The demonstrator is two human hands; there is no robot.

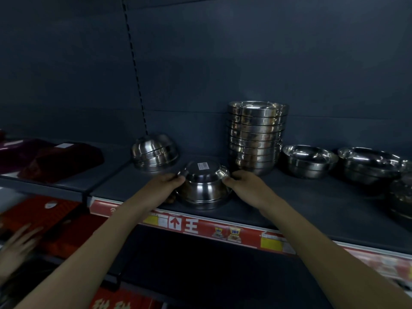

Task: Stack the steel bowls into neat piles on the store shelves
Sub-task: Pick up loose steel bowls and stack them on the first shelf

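Two hands on one bowl, seen from the head camera. The top bowl [203, 169] is upside down, with a white sticker [203, 166] on its flat base. It sits on a lower bowl [204, 192], also upside down, near the front edge of the dark shelf [312, 210].

The left hand [166, 184] is at the top bowl's left rim, fingers curled onto the metal. The right hand [243, 186] is at the right rim, fingertips hooked on the edge. The bowl lies directly between them, held from both sides, with both forearms reaching up from below.

Behind and to the left is a short pile of upturned bowls [155, 152], apart from the held one. Just beside the right hand, toward the back, is a tall stack of upright bowls [256, 137]. Right of it is a single upright bowl [308, 161], then a wider pile [370, 163]. More steel [401, 197] is at the frame's right edge, too blurred to count.

A red price strip [200, 226] runs along the shelf front. Dark red folded goods [60, 161] are on the neighbouring shelf to the left. Another person's hand [17, 244] is at lower left, blurred, with fingers spread.
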